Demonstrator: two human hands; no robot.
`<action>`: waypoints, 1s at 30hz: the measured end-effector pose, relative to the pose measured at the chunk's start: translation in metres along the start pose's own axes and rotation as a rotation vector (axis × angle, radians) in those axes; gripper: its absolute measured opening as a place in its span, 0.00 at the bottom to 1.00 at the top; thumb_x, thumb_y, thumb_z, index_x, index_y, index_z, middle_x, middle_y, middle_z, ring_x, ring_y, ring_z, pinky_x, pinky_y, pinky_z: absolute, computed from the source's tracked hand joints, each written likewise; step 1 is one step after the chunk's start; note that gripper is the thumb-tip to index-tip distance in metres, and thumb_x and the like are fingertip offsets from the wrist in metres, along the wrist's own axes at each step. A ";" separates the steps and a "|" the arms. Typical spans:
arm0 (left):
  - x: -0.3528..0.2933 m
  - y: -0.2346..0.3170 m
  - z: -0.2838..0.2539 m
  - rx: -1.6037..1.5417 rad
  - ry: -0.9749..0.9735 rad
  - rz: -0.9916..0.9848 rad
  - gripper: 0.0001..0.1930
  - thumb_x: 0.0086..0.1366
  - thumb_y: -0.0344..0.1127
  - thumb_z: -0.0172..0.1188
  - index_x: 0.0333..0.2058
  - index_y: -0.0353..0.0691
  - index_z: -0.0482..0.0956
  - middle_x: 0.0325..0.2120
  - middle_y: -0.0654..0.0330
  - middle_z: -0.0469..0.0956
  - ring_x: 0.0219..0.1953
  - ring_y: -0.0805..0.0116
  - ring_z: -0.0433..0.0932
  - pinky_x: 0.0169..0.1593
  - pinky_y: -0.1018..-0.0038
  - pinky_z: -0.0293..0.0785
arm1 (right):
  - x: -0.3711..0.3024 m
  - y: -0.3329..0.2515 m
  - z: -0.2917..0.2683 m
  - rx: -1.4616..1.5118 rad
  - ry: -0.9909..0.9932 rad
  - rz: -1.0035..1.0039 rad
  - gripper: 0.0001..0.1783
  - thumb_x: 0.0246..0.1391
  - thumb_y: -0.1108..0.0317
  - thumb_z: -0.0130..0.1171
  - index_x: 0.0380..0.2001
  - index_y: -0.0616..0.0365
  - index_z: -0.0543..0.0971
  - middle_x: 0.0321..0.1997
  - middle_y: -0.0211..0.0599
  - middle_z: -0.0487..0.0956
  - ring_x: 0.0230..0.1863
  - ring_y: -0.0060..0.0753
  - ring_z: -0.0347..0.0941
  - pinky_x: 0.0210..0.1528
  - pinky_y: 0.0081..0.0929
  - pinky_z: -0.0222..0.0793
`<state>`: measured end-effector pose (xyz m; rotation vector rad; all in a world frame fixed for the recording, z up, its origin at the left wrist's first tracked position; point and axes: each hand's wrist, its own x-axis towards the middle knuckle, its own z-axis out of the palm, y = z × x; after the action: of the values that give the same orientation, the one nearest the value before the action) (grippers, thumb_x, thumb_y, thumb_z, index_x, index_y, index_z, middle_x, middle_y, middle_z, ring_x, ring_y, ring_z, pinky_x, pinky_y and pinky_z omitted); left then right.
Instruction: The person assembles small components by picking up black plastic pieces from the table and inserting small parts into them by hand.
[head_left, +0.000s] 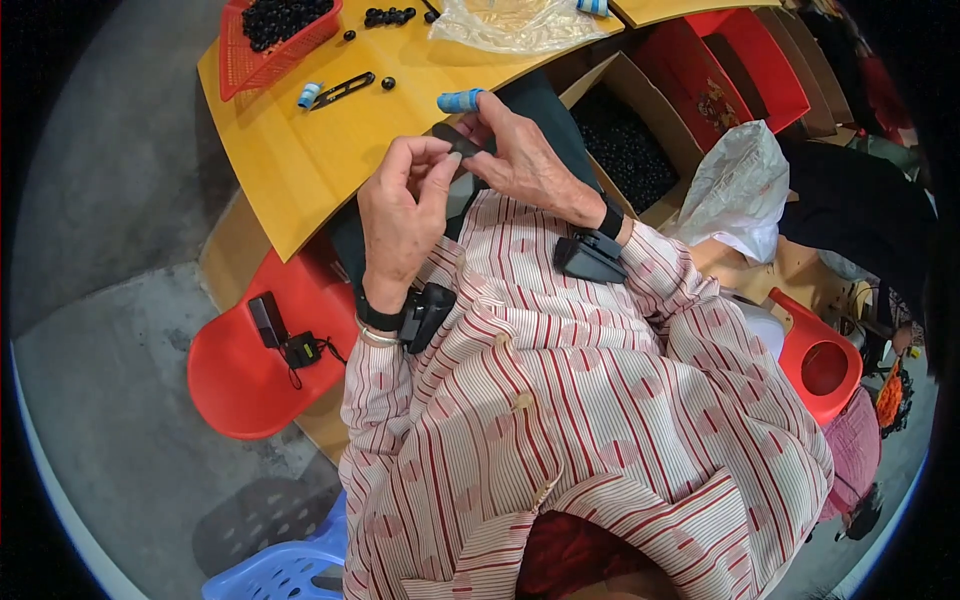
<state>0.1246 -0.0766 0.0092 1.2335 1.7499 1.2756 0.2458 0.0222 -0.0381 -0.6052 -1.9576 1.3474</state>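
Above my lap, at the table's near edge, both my hands meet around a small dark, flat, oblong piece. My left hand pinches its left end between thumb and fingertips. The fingers of my right hand grip its other end, which they partly cover. Blue tape wraps one fingertip of the right hand. Beyond the hands, a black slotted strip lies on the table with a blue and white wrapped end. A small black round part sits beside it.
A red basket of black parts and a clear plastic bag rest on the yellow table. Right of me, a cardboard box holds many black pieces, near a white bag. A red chair stands left.
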 end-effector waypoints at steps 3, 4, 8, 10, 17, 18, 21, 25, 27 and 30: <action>0.000 0.004 -0.001 0.146 0.044 0.143 0.08 0.57 0.24 0.56 0.36 0.35 0.72 0.26 0.57 0.77 0.28 0.70 0.77 0.33 0.77 0.73 | 0.003 -0.004 0.001 -0.040 -0.002 0.020 0.22 0.44 0.70 0.59 0.43 0.64 0.66 0.29 0.42 0.74 0.29 0.36 0.74 0.32 0.28 0.71; 0.001 0.005 -0.002 0.205 0.045 0.181 0.09 0.56 0.23 0.56 0.37 0.35 0.71 0.26 0.56 0.76 0.28 0.67 0.78 0.34 0.75 0.74 | 0.004 -0.005 0.001 -0.064 0.000 0.036 0.22 0.43 0.70 0.59 0.42 0.64 0.66 0.27 0.40 0.74 0.27 0.36 0.74 0.30 0.28 0.71; 0.003 0.005 -0.002 0.225 0.062 0.236 0.11 0.55 0.22 0.55 0.39 0.36 0.70 0.27 0.55 0.76 0.29 0.63 0.78 0.34 0.73 0.75 | 0.007 -0.007 0.002 -0.102 0.029 0.004 0.22 0.41 0.70 0.59 0.41 0.64 0.66 0.24 0.38 0.73 0.24 0.35 0.72 0.27 0.28 0.69; 0.003 0.010 -0.003 0.338 0.060 0.299 0.12 0.55 0.21 0.54 0.39 0.36 0.69 0.26 0.54 0.75 0.29 0.62 0.78 0.34 0.72 0.74 | 0.008 -0.012 0.001 -0.109 0.025 0.049 0.21 0.40 0.71 0.59 0.39 0.64 0.66 0.21 0.37 0.72 0.22 0.32 0.71 0.25 0.27 0.67; 0.005 0.014 -0.004 0.476 0.083 0.433 0.14 0.52 0.19 0.52 0.39 0.36 0.68 0.23 0.53 0.73 0.26 0.57 0.76 0.31 0.67 0.72 | 0.009 -0.009 0.010 -0.035 0.031 0.078 0.19 0.41 0.71 0.59 0.38 0.64 0.68 0.19 0.36 0.70 0.21 0.29 0.70 0.24 0.25 0.66; 0.006 0.015 -0.004 0.499 0.078 0.441 0.15 0.51 0.19 0.52 0.40 0.36 0.68 0.22 0.53 0.72 0.26 0.56 0.75 0.30 0.66 0.72 | 0.009 -0.009 0.010 -0.034 0.036 0.075 0.19 0.41 0.71 0.59 0.38 0.65 0.68 0.20 0.36 0.71 0.21 0.30 0.70 0.24 0.26 0.67; 0.006 0.014 -0.003 0.518 0.059 0.417 0.16 0.50 0.19 0.51 0.40 0.36 0.68 0.22 0.52 0.71 0.26 0.55 0.75 0.30 0.65 0.71 | 0.009 -0.007 0.012 -0.028 0.051 0.078 0.18 0.42 0.71 0.58 0.37 0.65 0.69 0.20 0.38 0.72 0.21 0.32 0.71 0.25 0.27 0.67; 0.004 0.015 -0.005 0.555 0.019 0.412 0.16 0.50 0.18 0.50 0.39 0.36 0.68 0.24 0.52 0.71 0.26 0.54 0.74 0.31 0.64 0.71 | 0.008 -0.005 0.008 -0.052 0.012 0.079 0.16 0.42 0.70 0.59 0.34 0.65 0.70 0.20 0.41 0.73 0.22 0.35 0.72 0.26 0.31 0.68; 0.006 0.014 -0.005 0.549 0.005 0.462 0.14 0.50 0.19 0.51 0.38 0.36 0.68 0.24 0.53 0.71 0.27 0.55 0.74 0.31 0.65 0.71 | 0.009 -0.002 0.006 -0.060 -0.013 0.106 0.15 0.41 0.69 0.60 0.33 0.65 0.70 0.19 0.41 0.73 0.22 0.36 0.72 0.26 0.32 0.68; 0.005 0.017 -0.011 0.488 0.056 0.466 0.12 0.52 0.22 0.54 0.37 0.36 0.70 0.26 0.54 0.72 0.28 0.58 0.74 0.32 0.68 0.71 | 0.011 -0.005 0.001 -0.038 -0.063 0.179 0.14 0.41 0.69 0.60 0.31 0.66 0.71 0.19 0.40 0.73 0.21 0.33 0.71 0.25 0.30 0.68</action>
<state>0.1186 -0.0737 0.0293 1.9908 1.9541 1.1623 0.2381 0.0273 -0.0305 -0.7797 -2.0224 1.4559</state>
